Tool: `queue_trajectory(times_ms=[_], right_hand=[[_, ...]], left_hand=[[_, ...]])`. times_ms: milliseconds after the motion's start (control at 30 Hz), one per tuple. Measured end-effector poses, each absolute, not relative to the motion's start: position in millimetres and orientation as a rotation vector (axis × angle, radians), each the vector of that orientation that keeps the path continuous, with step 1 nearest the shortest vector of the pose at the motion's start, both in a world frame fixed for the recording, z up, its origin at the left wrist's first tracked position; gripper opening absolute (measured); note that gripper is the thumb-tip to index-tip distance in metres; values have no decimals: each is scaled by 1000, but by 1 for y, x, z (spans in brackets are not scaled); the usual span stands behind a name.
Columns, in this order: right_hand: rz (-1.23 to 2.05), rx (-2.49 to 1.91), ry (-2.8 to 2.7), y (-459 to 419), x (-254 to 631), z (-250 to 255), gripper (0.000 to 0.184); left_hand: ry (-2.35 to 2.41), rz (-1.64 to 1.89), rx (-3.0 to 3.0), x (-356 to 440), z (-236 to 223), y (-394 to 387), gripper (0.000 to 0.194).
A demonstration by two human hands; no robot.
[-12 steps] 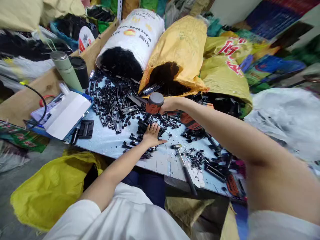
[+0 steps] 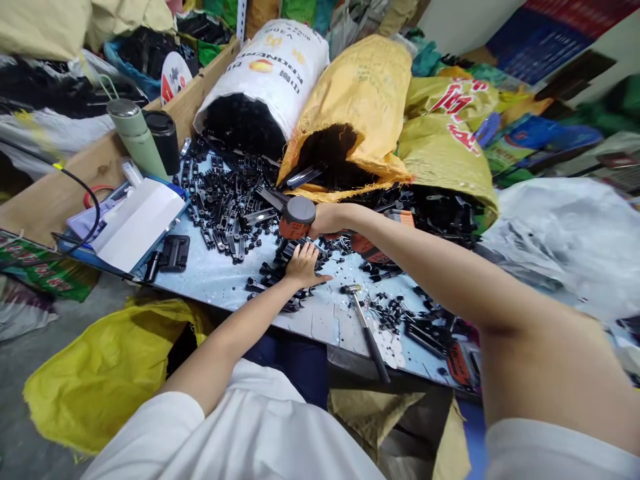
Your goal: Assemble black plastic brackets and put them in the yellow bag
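Note:
My right hand [image 2: 326,219] is wrapped round a dark orange and grey cordless drill [image 2: 296,219]; the drill's tip is hidden behind its body and my hand. Just below it, my left hand [image 2: 303,265] lies flat with its fingers stretched out and thumb spread to the right. It rests on a row of black clamp-like parts [image 2: 273,272], partly covering them. To the right of that hand a small hammer [image 2: 366,333] lies across the table edge. Loose screws and small black pieces [image 2: 390,310] are scattered beside the hammer.
A heap of black metal parts [image 2: 225,207] covers the table's back left. Behind stand a white sack [image 2: 280,60], an orange sack [image 2: 360,93] and a yellow-green sack [image 2: 445,147], mouths facing me. A green bottle [image 2: 137,140] and a blue tray [image 2: 125,257] are at left.
The drill and my right hand have shifted slightly left and down, closer to my left hand. My left hand stays on the black parts.

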State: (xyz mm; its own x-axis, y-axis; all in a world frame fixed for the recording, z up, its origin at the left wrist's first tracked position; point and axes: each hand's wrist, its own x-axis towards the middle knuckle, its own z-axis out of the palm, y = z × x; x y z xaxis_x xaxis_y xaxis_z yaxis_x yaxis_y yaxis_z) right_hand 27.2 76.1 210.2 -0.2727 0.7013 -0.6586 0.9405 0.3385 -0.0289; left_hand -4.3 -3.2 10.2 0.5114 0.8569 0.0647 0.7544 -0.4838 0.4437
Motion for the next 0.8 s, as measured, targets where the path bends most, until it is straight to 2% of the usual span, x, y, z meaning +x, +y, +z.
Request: queue_trajectory(times_ms=[133,233,400,600,800], right_hand=[[-372,1335,2064,53,24,218,25],[-444,1326,2042,36,28,218,23],[-506,1334,2047,22,27,211,24],[-358,1308,2086,-2,10,229,24],[-537,1331,1992,-15,-15,226,20]], left_hand=[[1372,376,2330,-7,16,-24,103],[1306,343,2326,-11,16,-46,106],[1261,324,2342,-17,14,-62,101],[1263,393,2363,-21,15,-65,92],[1210,368,2351,-25,17,-64,93]])
